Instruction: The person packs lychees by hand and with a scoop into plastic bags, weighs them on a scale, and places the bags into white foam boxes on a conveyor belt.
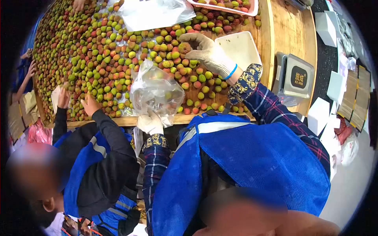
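Note:
My left hand [151, 122], in a whitish knit glove, is closed on the lower edge of a clear plastic bag [157, 92] at the table's front edge. Some fruit shows through the crumpled plastic. My right hand [208, 52], gloved too, reaches over the lychees [106, 67] with thumb and fingers curved round a brownish lychee [184, 48]. Just beside that hand lies a white plastic scoop-like tray [242, 47]. Red and green lychees are spread thickly to the left and more thinly in front of me.
A white sheet of plastic [157, 13] and a pink-white basket of lychees [252, 8] lie at the back. On the right stands a digital scale [298, 76] beside the wooden rim [267, 43]. To my left a co-worker's hands [90, 105] touch the fruit; other people's hands show farther off.

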The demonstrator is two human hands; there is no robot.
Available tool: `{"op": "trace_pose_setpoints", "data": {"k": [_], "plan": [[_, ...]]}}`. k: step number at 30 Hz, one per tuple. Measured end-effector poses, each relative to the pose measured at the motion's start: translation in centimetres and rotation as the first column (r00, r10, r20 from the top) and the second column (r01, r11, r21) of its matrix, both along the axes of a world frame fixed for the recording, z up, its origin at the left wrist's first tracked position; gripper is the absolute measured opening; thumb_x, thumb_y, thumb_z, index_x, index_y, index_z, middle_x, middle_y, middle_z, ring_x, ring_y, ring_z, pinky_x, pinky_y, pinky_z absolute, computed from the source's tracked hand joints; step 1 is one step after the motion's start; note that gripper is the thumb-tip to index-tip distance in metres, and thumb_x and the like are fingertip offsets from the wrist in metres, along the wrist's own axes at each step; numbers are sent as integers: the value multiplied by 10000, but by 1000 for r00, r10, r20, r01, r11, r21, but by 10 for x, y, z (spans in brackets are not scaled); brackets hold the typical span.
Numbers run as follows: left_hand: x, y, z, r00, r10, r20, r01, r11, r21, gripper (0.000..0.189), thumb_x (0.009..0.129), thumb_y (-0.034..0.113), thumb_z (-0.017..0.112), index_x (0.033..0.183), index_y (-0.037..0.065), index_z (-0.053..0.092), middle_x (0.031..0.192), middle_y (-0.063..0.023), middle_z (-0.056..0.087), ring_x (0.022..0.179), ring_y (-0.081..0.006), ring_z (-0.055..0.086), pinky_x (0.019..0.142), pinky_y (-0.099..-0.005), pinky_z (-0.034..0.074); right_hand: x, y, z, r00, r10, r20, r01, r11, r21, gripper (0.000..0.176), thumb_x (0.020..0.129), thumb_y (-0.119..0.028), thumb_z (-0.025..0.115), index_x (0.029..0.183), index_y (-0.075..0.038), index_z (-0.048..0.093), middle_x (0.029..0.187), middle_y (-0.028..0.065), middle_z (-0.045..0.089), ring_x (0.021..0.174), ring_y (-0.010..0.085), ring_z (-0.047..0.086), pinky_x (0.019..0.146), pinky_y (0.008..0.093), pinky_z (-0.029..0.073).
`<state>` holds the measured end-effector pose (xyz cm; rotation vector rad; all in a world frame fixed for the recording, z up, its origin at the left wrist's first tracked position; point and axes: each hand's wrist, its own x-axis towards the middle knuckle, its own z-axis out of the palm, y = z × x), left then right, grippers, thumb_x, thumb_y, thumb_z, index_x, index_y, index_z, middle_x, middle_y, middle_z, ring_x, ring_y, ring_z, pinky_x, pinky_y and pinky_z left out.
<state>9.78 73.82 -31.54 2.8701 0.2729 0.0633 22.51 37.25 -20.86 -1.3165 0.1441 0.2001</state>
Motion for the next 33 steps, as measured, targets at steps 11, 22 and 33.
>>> {"op": "trace_pose_setpoints", "data": {"k": [11,22,33], "plan": [[-3,-4,11,993,2,-117,5,998,57,267,961,293,720,881,49,796,750,-203,729,675,-426,699,645,-542,539,-14,-16,-38,989,-103,-108,27,831,-556,714,919,-328,824,1485,27,572,1266,204,739,1167,241,738,962,340,595],[-2,-5,7,997,38,-69,-34,998,53,290,968,288,718,880,24,800,802,-208,762,718,-421,737,680,-519,581,-222,-133,-50,964,-221,148,169,78,-983,500,833,-185,826,1282,-29,669,1201,224,708,1112,425,682,988,487,556],[-5,-2,2,999,-42,-15,43,999,16,348,1021,297,675,917,-19,777,826,-206,780,733,-390,763,674,-478,597,-268,-130,-69,833,-457,-313,-93,442,-892,529,904,-399,773,1286,-48,664,1127,321,732,1096,502,708,959,552,558]]}}
